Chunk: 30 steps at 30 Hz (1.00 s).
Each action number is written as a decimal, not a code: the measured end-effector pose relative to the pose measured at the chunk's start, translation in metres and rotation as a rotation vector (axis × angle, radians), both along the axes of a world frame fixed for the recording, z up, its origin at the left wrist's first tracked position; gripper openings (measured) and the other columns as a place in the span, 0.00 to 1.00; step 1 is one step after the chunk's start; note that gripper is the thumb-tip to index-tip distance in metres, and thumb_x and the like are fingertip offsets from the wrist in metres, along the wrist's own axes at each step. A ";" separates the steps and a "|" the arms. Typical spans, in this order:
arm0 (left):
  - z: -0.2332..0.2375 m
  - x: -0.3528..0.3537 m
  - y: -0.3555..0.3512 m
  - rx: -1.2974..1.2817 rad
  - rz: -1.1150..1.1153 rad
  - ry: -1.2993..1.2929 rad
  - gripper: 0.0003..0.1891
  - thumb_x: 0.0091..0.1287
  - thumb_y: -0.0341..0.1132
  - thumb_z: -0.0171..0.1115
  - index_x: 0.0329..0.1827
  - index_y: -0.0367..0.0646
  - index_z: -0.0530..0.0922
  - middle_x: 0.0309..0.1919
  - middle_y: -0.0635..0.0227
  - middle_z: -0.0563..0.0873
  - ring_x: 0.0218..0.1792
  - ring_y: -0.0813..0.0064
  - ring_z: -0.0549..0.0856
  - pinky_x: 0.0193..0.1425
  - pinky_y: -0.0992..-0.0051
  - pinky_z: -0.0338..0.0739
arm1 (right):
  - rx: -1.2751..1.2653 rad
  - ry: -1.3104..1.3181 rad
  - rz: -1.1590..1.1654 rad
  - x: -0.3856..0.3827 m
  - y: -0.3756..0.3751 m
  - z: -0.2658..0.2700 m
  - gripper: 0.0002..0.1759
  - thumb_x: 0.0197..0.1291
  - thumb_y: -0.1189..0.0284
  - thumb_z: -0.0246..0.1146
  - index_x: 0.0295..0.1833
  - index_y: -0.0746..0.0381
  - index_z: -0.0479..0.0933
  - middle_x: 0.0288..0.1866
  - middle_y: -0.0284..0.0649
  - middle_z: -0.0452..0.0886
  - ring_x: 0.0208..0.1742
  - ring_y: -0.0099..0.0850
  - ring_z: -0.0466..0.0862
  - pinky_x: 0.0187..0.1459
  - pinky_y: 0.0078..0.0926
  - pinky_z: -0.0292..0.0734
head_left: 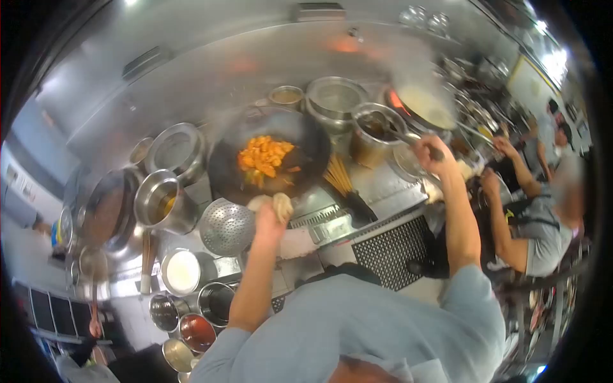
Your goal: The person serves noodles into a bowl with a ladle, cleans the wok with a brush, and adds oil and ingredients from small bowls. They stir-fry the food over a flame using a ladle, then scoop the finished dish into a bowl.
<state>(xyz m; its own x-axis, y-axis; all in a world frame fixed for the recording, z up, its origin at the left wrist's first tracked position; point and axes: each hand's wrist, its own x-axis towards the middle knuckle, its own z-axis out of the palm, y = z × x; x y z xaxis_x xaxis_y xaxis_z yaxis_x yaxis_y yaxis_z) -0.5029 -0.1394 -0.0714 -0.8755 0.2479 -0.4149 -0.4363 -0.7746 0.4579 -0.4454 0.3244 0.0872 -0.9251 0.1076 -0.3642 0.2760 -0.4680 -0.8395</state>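
Note:
My left hand (271, 220) is closed around a pale folded cloth (281, 205) at the near rim of a large black wok (220, 156). Orange-coated chunks of food (265, 155) lie in the wok. Out to the right, my right hand (434, 155) grips the handle of a ladle (402, 136). The ladle's bowl end dips into a tall steel pot (370, 150) of dark liquid, so its bowl is mostly hidden. A perforated steel strainer (227, 228) sits just left of my left hand.
Left of the wok stand a steel pot with yellowish liquid (167, 214) and a container of white contents (181, 271). Sauce containers, one with red sauce (197, 332), are below. At right a co-worker (543, 223) handles a steaming wok (424, 108). Wooden sticks (338, 175) lie beside my wok.

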 end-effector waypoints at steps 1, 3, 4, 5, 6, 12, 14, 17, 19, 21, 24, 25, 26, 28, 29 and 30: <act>0.041 0.024 0.004 -0.172 0.053 -0.051 0.08 0.72 0.35 0.48 0.35 0.43 0.72 0.29 0.63 0.79 0.27 0.70 0.80 0.21 0.73 0.70 | 0.248 -0.064 -0.035 0.007 -0.020 0.016 0.03 0.56 0.78 0.58 0.32 0.66 0.75 0.24 0.36 0.75 0.21 0.24 0.73 0.22 0.21 0.68; 0.008 0.003 -0.001 -0.032 -0.001 0.106 0.11 0.74 0.40 0.47 0.46 0.45 0.75 0.36 0.68 0.83 0.36 0.74 0.84 0.32 0.77 0.80 | 0.628 -0.115 -0.077 0.021 -0.064 0.046 0.03 0.54 0.78 0.58 0.31 0.66 0.75 0.23 0.38 0.76 0.18 0.28 0.73 0.21 0.25 0.66; 0.000 -0.011 -0.003 -0.078 -0.003 0.102 0.11 0.74 0.40 0.47 0.46 0.45 0.75 0.36 0.68 0.83 0.36 0.74 0.84 0.33 0.76 0.80 | 0.713 -0.080 -0.040 0.025 -0.074 0.052 0.03 0.55 0.77 0.58 0.32 0.65 0.75 0.23 0.37 0.75 0.17 0.27 0.71 0.19 0.24 0.65; -0.004 -0.030 -0.004 -0.126 -0.012 0.102 0.10 0.74 0.39 0.46 0.45 0.44 0.75 0.36 0.67 0.83 0.37 0.73 0.84 0.35 0.75 0.80 | 0.793 -0.040 -0.011 0.027 -0.082 0.056 0.03 0.56 0.76 0.58 0.33 0.64 0.75 0.23 0.36 0.75 0.15 0.26 0.70 0.18 0.23 0.63; -0.016 -0.046 -0.001 -0.131 0.030 0.057 0.10 0.74 0.38 0.46 0.45 0.44 0.75 0.37 0.66 0.83 0.37 0.71 0.83 0.36 0.72 0.80 | 0.678 0.008 0.021 0.031 -0.092 0.059 0.04 0.56 0.75 0.58 0.35 0.65 0.75 0.23 0.35 0.74 0.15 0.25 0.69 0.17 0.22 0.62; 0.020 -0.015 0.006 -0.047 -0.024 0.074 0.11 0.74 0.37 0.44 0.46 0.43 0.75 0.38 0.65 0.83 0.38 0.70 0.84 0.33 0.72 0.79 | 0.137 0.108 0.251 0.005 -0.139 0.036 0.06 0.57 0.72 0.60 0.39 0.63 0.74 0.22 0.31 0.71 0.13 0.21 0.65 0.14 0.19 0.57; -0.018 -0.045 0.004 -0.532 0.019 0.333 0.11 0.75 0.37 0.44 0.46 0.43 0.75 0.37 0.65 0.83 0.37 0.71 0.84 0.30 0.72 0.79 | 0.424 0.110 0.310 -0.001 -0.188 0.016 0.09 0.56 0.73 0.59 0.41 0.64 0.74 0.21 0.32 0.71 0.12 0.22 0.67 0.13 0.20 0.59; 0.012 -0.021 0.010 -0.019 0.023 0.033 0.11 0.75 0.35 0.44 0.47 0.42 0.75 0.36 0.66 0.83 0.34 0.72 0.84 0.28 0.72 0.79 | 0.611 0.040 0.579 0.018 -0.196 0.026 0.15 0.51 0.74 0.61 0.46 0.67 0.76 0.19 0.34 0.72 0.13 0.23 0.70 0.14 0.22 0.64; 0.059 0.021 0.015 -0.069 0.051 -0.001 0.11 0.75 0.34 0.44 0.47 0.42 0.75 0.35 0.66 0.82 0.33 0.71 0.84 0.29 0.72 0.79 | 0.561 -0.019 0.727 0.029 -0.177 0.047 0.21 0.53 0.73 0.61 0.54 0.68 0.76 0.19 0.35 0.72 0.13 0.23 0.70 0.14 0.22 0.64; 0.051 0.002 0.013 0.035 -0.003 0.057 0.12 0.75 0.35 0.44 0.44 0.41 0.76 0.36 0.65 0.83 0.34 0.71 0.84 0.31 0.72 0.80 | 0.651 -0.027 0.856 0.022 -0.176 0.040 0.23 0.54 0.72 0.62 0.57 0.68 0.75 0.20 0.34 0.73 0.13 0.23 0.71 0.14 0.23 0.65; 0.018 -0.031 0.014 -0.126 0.045 0.025 0.10 0.75 0.36 0.46 0.37 0.46 0.74 0.30 0.68 0.80 0.29 0.72 0.81 0.29 0.73 0.78 | 1.094 -0.001 0.961 -0.005 -0.213 0.031 0.18 0.55 0.72 0.60 0.50 0.68 0.75 0.22 0.40 0.76 0.16 0.25 0.76 0.18 0.26 0.70; -0.007 -0.028 0.012 -0.005 -0.045 0.190 0.10 0.74 0.37 0.47 0.35 0.47 0.72 0.28 0.68 0.78 0.28 0.73 0.80 0.27 0.73 0.76 | 1.136 0.032 0.921 -0.016 -0.222 0.011 0.17 0.54 0.72 0.59 0.49 0.69 0.75 0.23 0.42 0.77 0.17 0.27 0.77 0.20 0.28 0.72; -0.039 -0.019 0.009 0.124 -0.135 0.361 0.10 0.74 0.37 0.47 0.33 0.47 0.71 0.26 0.69 0.76 0.26 0.74 0.79 0.26 0.73 0.74 | 1.187 0.068 0.877 -0.026 -0.224 -0.002 0.17 0.54 0.71 0.58 0.48 0.69 0.75 0.25 0.45 0.79 0.18 0.29 0.79 0.23 0.30 0.75; -0.048 0.026 0.014 0.060 -0.152 0.329 0.12 0.74 0.38 0.49 0.29 0.49 0.66 0.23 0.71 0.72 0.23 0.76 0.75 0.23 0.73 0.70 | 1.284 0.201 0.799 -0.022 -0.226 -0.012 0.18 0.54 0.71 0.56 0.48 0.69 0.74 0.26 0.47 0.80 0.19 0.30 0.80 0.25 0.31 0.76; -0.022 0.049 0.020 -0.130 -0.072 0.130 0.14 0.73 0.39 0.50 0.27 0.51 0.63 0.21 0.72 0.70 0.21 0.77 0.72 0.22 0.73 0.67 | 1.332 0.274 0.757 -0.019 -0.227 -0.015 0.18 0.54 0.70 0.55 0.49 0.69 0.74 0.27 0.47 0.81 0.19 0.31 0.81 0.27 0.32 0.77; -0.009 0.047 0.020 -0.140 -0.023 0.172 0.14 0.73 0.39 0.51 0.27 0.51 0.63 0.21 0.72 0.70 0.21 0.77 0.73 0.21 0.73 0.67 | 1.275 0.244 0.748 -0.009 -0.223 -0.009 0.20 0.56 0.72 0.57 0.55 0.67 0.73 0.23 0.38 0.77 0.15 0.27 0.77 0.18 0.28 0.71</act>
<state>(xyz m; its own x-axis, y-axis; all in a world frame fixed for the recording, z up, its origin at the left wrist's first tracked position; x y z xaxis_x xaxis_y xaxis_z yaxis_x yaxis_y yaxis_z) -0.4559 -0.1195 -0.0800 -0.9310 0.2192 -0.2919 -0.3595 -0.6890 0.6293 -0.4547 0.1018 0.0786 -0.9309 -0.2872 -0.2256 -0.0886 0.7769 -0.6234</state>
